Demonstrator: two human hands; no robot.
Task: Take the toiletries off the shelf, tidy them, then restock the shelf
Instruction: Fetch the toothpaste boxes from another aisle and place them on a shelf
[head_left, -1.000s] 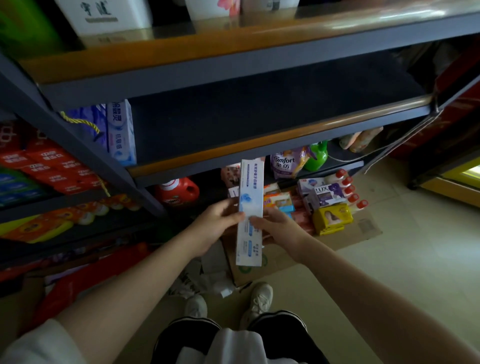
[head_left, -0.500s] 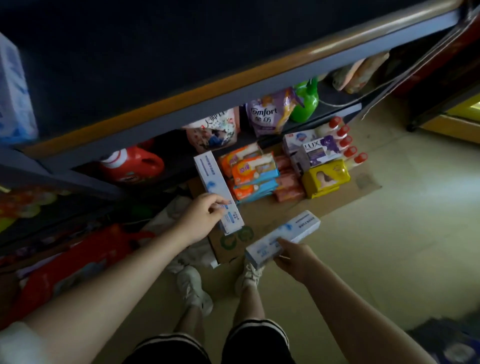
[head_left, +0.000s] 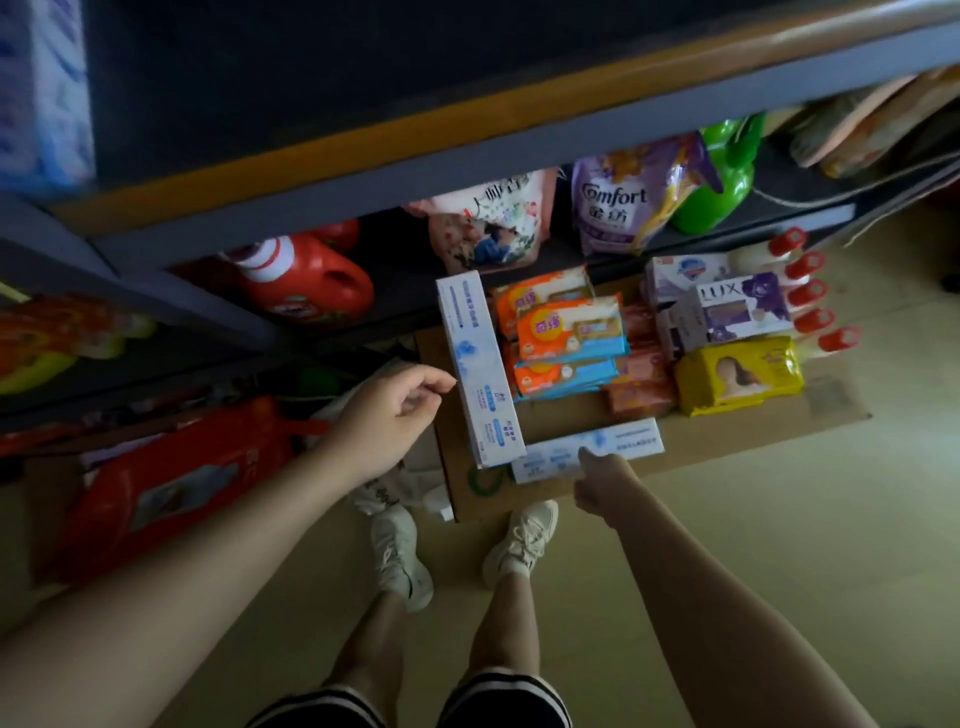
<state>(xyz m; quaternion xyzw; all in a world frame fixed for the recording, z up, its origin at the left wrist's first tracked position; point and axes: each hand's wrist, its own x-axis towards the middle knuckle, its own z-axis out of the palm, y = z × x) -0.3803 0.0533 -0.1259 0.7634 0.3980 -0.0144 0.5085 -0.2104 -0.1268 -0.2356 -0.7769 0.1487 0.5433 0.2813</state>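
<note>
Two long white-and-blue toothpaste boxes lie on a flat cardboard sheet (head_left: 727, 431) on the floor below the shelf. One box (head_left: 478, 364) lies lengthwise at the sheet's left edge. My left hand (head_left: 389, 415) hovers just left of it, fingers loosely curled, holding nothing. The second box (head_left: 623, 441) lies crosswise at the sheet's near edge. My right hand (head_left: 605, 483) touches its near side with a fingertip; its other fingers are hidden. The dark shelf board (head_left: 363, 78) above is bare apart from a blue-white pack (head_left: 41, 88) at the left.
On the cardboard sit orange-blue soap packs (head_left: 566, 332), a LUX box (head_left: 737, 312), a yellow pack (head_left: 737, 374) and red-capped bottles (head_left: 805, 296). The lower shelf holds a red jug (head_left: 301, 280), a Comfort pouch (head_left: 618, 208) and a green bottle (head_left: 727, 171). My feet stand at the sheet's near edge.
Both hands lowered the two toothpaste boxes from in front of the shelf to the cardboard. My left hand has let go of its box; the right box now lies flat.
</note>
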